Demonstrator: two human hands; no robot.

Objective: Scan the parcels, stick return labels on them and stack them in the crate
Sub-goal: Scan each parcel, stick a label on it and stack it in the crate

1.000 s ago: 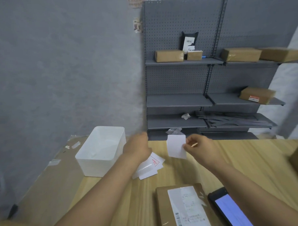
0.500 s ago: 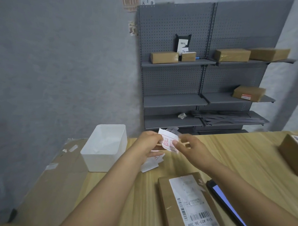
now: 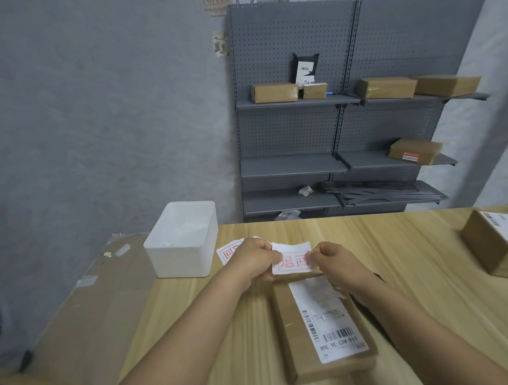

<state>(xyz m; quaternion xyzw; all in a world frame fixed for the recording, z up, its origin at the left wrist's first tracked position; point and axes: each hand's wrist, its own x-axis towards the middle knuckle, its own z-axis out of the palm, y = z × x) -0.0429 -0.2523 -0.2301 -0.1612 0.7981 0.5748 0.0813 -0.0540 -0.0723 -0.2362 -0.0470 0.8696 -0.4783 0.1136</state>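
Label [image 3: 292, 257] pinched at both side edges, left hand [image 3: 254, 260] and right hand [image 3: 334, 260] each curled onto a margin, red print facing up, held in the air just over the far end of the parcel [image 3: 320, 329]. Parcel flat on the table [image 3: 394, 244], long shipping sticker [image 3: 325, 317] covering much of its top. Crate [image 3: 180, 242] standing off to the left, well apart from the parcel.

Risks from here, as judgement only:
- Landing crooked if one hand drops ahead of the other.
- Covering the barcode if set too near, spoiling later scans; bare cardboard at the far end looks the safer spot.
- Curling and sticking to the fingers or to itself, given the wavy top edge. Cannot tell whether the backing is off.
- Creases or bubbles if pressed from both ends inward rather than smoothed across.
- Parcel sliding on the smooth wood under the pressing, with neither hand free to steady it.

Spare labels [image 3: 227, 251] lying beside the crate, near enough for a wrist to brush.
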